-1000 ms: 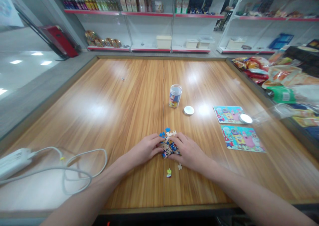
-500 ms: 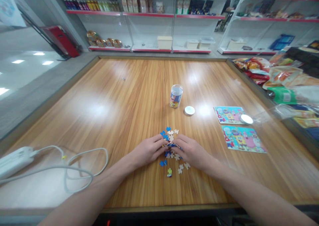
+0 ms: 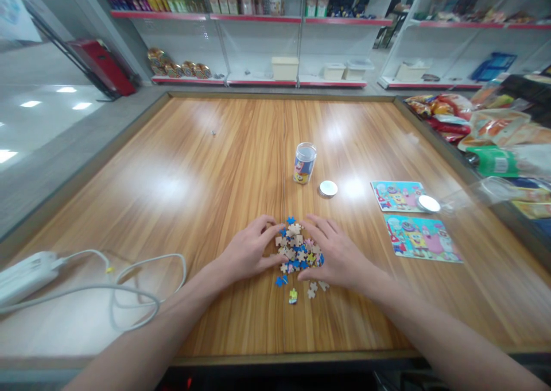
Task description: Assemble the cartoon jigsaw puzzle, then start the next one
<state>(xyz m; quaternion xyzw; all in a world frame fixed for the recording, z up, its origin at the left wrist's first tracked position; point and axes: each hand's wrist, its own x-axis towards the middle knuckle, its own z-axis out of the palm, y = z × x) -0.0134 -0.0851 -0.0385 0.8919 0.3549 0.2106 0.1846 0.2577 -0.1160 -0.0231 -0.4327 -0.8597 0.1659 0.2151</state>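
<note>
A small heap of loose jigsaw pieces [image 3: 298, 250], blue and tan, lies on the wooden table [image 3: 202, 196] near its front edge. My left hand [image 3: 249, 252] rests flat on the left side of the heap with fingers spread. My right hand [image 3: 336, 254] lies flat on the right side, fingers apart too. Neither hand holds anything. A few stray pieces [image 3: 293, 295] sit just in front of the heap. Behind it stands a small clear cartoon-printed jar [image 3: 305, 162] without its lid, and a white lid [image 3: 328, 188] lies to its right.
Two cartoon puzzle pictures [image 3: 420, 237] lie at the right, the far one under a white lid [image 3: 429, 203]. A white power adapter with looped cable [image 3: 116, 287] sits at the front left. Snack bags [image 3: 486, 132] crowd the right edge. Shop shelves [image 3: 258, 35] stand behind.
Both hands were pinched on a clump of pieces; now they have let go and lie flat, and the pieces have spread into a loose heap between them.
</note>
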